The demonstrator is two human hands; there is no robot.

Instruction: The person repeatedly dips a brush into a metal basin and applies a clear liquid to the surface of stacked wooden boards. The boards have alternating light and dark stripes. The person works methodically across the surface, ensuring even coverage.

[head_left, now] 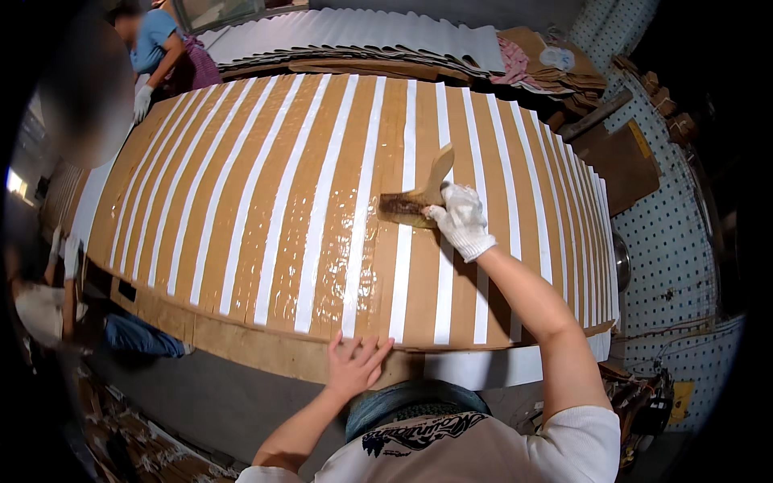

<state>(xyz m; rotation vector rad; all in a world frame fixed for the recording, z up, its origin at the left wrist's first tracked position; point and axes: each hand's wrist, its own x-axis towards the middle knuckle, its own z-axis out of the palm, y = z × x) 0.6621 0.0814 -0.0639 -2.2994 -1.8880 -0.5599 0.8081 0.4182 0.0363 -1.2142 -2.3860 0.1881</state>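
My right hand (464,219), in a white knitted glove, grips a wide flat brush (409,201) with a curved wooden handle and dark bristles. The brush lies against a broad layer of brown sheets (322,241) with white strips between them. From the brush leftward the sheets shine wet; to its right they look dry and matte. My left hand (357,366) is bare, its fingers spread, with the fingertips touching the near edge of the sheets. Nothing is held in it.
At the far left stands a person in a blue shirt (157,40); another person, with white gloves (71,256), is at the left edge. A stack of wavy white sheets (354,36) lies behind the table. Pink cloth (515,64) rests at the back right.
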